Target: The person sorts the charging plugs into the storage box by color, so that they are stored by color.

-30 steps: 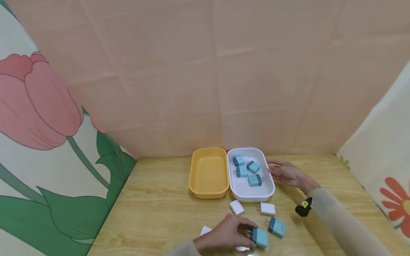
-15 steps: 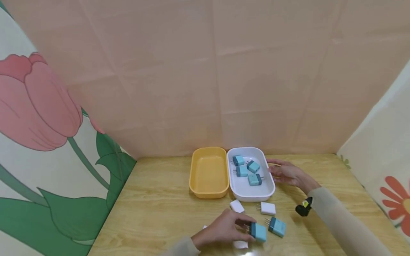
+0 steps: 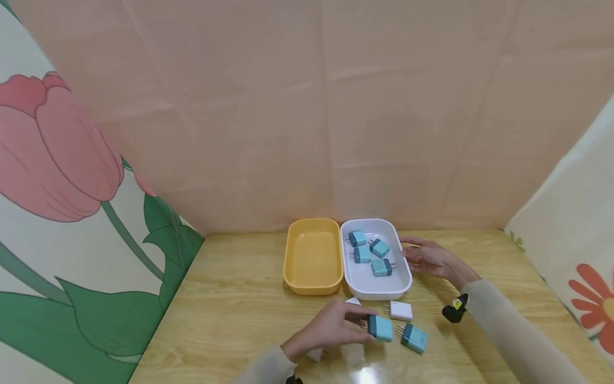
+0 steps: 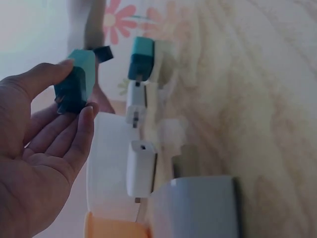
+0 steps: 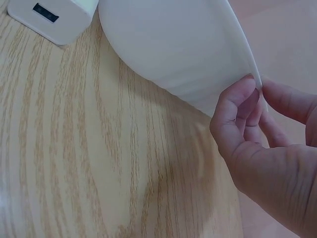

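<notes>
My left hand (image 3: 330,326) pinches a light-blue plug charger (image 3: 381,328) with a dark-blue prong end, above the table's front part. Thumb and fingertips grip this charger, as the left wrist view shows. My right hand (image 3: 431,260) holds the right rim of the white tray (image 3: 376,292); in the right wrist view, thumb and fingers (image 5: 233,101) meet across the tray's edge. Several similar blue chargers (image 3: 362,254) lie inside the tray. Another blue charger (image 3: 414,338) rests on the table beside a white charger (image 3: 401,310).
A yellow tray (image 3: 313,290) stands against the white one's left side, with nothing in it. More white chargers (image 3: 354,301) lie near and partly behind my left hand. A pink-brown backdrop (image 3: 326,117) rises behind the wooden table (image 3: 230,309).
My left hand has lifted the blue charger off the table's front area and moved it slightly forward, toward the trays. The right hand keeps its place at the white tray's rim.
</notes>
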Action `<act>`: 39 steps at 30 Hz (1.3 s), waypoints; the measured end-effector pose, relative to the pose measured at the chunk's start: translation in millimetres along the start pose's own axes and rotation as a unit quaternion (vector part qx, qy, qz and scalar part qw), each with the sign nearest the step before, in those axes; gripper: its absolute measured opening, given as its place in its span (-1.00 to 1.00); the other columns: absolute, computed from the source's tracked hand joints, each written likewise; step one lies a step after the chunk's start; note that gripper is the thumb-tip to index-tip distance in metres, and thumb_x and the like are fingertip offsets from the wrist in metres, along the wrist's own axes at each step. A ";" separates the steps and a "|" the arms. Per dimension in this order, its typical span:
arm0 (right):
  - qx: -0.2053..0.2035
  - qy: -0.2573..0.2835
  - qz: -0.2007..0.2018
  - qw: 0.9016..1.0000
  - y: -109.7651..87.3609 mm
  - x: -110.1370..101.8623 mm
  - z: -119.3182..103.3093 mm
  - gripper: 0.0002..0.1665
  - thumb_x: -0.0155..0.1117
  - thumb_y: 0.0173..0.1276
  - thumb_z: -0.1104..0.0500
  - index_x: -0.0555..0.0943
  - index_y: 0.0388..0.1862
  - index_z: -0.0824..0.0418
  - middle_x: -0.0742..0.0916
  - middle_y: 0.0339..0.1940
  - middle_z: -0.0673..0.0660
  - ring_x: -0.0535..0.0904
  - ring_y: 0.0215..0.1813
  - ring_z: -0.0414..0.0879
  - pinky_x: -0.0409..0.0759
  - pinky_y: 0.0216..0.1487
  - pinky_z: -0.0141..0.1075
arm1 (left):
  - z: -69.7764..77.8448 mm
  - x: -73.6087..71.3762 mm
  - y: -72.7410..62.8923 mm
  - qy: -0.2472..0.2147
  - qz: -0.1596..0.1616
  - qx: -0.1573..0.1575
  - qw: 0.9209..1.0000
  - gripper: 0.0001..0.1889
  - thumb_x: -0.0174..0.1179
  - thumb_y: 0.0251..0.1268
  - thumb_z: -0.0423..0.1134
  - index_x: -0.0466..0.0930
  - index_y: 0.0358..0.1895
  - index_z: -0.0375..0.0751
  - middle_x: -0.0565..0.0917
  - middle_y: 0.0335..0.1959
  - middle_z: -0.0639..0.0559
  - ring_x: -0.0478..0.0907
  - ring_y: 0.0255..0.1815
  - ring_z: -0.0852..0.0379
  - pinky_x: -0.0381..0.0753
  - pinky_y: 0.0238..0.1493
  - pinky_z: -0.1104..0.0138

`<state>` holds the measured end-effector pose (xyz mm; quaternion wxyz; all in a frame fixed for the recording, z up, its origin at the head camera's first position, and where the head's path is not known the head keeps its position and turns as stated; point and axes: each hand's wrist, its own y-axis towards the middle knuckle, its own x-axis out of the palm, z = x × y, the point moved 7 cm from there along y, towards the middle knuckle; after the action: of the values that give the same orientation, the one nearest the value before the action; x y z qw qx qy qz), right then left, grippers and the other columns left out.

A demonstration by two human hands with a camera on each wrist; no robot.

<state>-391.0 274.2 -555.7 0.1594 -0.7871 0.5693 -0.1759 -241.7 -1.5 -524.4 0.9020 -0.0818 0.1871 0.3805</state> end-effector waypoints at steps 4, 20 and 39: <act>-0.003 0.001 -0.005 1.000 0.3 -0.5 1.1 -0.17 0.21 0.61 0.22 0.11 0.73 0.13 0.73 -0.01 -0.02 0.56 -0.05 -0.11 0.66 0.02 -0.29 | 2.8 -9.3 1.6 0.007 0.012 0.008 1.000 -0.54 0.52 0.28 -0.15 0.73 0.25 0.02 0.82 0.09 0.20 0.75 -0.04 0.40 0.75 0.12 0.38; -0.010 0.021 -0.012 1.000 1.1 -0.4 4.4 -0.19 0.22 0.60 0.23 0.14 0.72 0.13 0.76 0.00 0.00 0.59 -0.06 -0.12 0.66 -0.02 -0.30 | 8.9 -41.7 6.0 -0.028 0.069 -0.008 0.997 -0.50 0.55 0.23 -0.11 0.73 0.26 0.04 0.82 0.09 0.20 0.75 -0.02 0.42 0.74 0.23 0.04; -0.010 0.024 -0.014 1.000 -3.0 2.7 1.1 -0.18 0.20 0.61 0.23 0.11 0.73 0.14 0.76 0.01 -0.02 0.60 -0.07 -0.14 0.66 -0.04 -0.32 | 18.8 -75.8 7.7 -0.020 0.137 -0.007 0.990 -0.51 0.55 0.24 -0.09 0.73 0.26 0.11 0.79 0.19 0.14 0.77 0.06 0.30 0.77 0.17 0.23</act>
<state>-387.1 272.5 -555.0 0.1353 -0.7920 0.5639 -0.1907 -290.6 -40.3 -476.9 0.8443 -0.0544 0.1761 0.5032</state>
